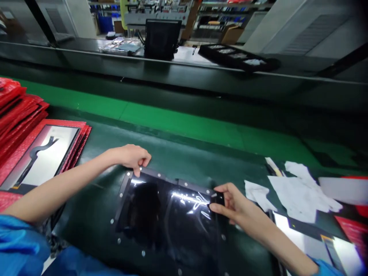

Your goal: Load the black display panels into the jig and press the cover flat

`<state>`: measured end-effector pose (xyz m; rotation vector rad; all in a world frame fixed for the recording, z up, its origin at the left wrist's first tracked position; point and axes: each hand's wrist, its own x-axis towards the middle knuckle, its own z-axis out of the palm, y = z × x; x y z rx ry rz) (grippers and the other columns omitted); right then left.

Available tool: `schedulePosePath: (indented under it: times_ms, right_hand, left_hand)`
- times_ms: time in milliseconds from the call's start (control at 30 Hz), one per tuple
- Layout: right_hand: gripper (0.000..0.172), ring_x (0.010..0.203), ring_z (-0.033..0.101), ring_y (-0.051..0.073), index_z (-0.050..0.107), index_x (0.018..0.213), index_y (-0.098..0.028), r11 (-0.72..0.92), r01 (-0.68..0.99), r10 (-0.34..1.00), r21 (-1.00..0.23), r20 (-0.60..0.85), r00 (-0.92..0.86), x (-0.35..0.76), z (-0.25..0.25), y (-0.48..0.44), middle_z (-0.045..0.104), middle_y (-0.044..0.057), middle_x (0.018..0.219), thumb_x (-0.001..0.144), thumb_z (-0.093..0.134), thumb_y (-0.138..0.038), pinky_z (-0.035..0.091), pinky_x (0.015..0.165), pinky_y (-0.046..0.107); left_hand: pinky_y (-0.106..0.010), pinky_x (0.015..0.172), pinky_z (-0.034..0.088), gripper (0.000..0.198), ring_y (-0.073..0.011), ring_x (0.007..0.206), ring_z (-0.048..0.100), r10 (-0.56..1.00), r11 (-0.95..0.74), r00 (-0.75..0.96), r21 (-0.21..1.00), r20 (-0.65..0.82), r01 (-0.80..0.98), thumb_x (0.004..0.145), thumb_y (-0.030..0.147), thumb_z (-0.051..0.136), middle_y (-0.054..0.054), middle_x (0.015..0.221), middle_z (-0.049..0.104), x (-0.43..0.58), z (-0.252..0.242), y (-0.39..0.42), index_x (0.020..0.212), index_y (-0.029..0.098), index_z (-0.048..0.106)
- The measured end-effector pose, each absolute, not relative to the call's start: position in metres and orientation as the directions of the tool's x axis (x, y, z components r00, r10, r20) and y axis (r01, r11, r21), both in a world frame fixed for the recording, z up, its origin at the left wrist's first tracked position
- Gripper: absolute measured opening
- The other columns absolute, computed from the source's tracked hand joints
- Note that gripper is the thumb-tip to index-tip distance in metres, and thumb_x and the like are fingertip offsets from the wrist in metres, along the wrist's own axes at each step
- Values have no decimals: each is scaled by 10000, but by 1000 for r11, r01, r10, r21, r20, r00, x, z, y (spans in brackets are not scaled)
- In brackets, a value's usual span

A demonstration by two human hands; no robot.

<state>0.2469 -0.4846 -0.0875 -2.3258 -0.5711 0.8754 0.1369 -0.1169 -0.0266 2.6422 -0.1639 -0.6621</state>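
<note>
Black glossy panel (152, 214) lies on the table (112, 136), its far corners pinched by the left hand (132, 156) and right hand (236, 203), presumably to keep it steady.

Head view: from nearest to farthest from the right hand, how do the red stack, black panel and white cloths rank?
1. Black panel: corner in the right hand.
2. White cloths: to its right.
3. Red stack: far left.

White glare streaks the screen (184, 222) near my right hand (237, 201); beyond the screen, I see soft, blurred shelves (224, 13), and rightward of it the green strip (184, 124) fades into shadow.
</note>
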Motion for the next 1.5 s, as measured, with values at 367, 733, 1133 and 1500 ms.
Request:
schedulePosePath:
  times_ms: [367, 733, 1133, 1500]
  right_hand:
    - [1006, 622, 505, 181, 147, 1548, -169, -635, 177, 543, -752, -272, 795, 147, -103, -527, 430, -32, 774, 797, 580, -680, 502, 609, 338]
    - [860, 687, 539, 159, 120, 1564, -235, -558, -139, 609, -818, -518, 601, 124, -72, -550, 468, -11, 869, 878, 548, -527, 476, 547, 282]
    - [1311, 646, 548, 187, -3, 1577, -230, -816, 135, 494, -562, -558, 666, 136, -63, -527, 506, -93, 670, 623, 891, -332, 346, 606, 282]
    - [472, 535, 530, 134, 393, 1433, -182, -605, 297, 580, -739, -153, 800, 143, -67, -528, 560, -41, 708, 1022, 334, -406, 462, 630, 284]
  left_hand:
    - [-549, 1206, 179, 793, -305, 1527, -9, 5, -893, 998, 449, -60, 32, 967, 433, 517, -152, 1653, -12, -50, -69, -174, 1585, 248, 57]
    - [-607, 987, 461, 721, -433, 1448, 181, -66, -942, 996, 333, -68, -39, 918, 393, 589, -100, 1623, 125, -67, -88, -151, 1529, 417, 207]
    - [-714, 1127, 239, 582, -389, 1478, 234, 116, -895, 991, 441, 70, 73, 879, 516, 469, 158, 1628, 111, -58, -114, -173, 1447, 557, 351]
    - [-581, 1217, 173, 652, -312, 1501, 213, 92, -948, 988, 316, 128, 47, 963, 434, 397, 88, 1653, 102, -77, -113, -185, 1559, 425, 132]
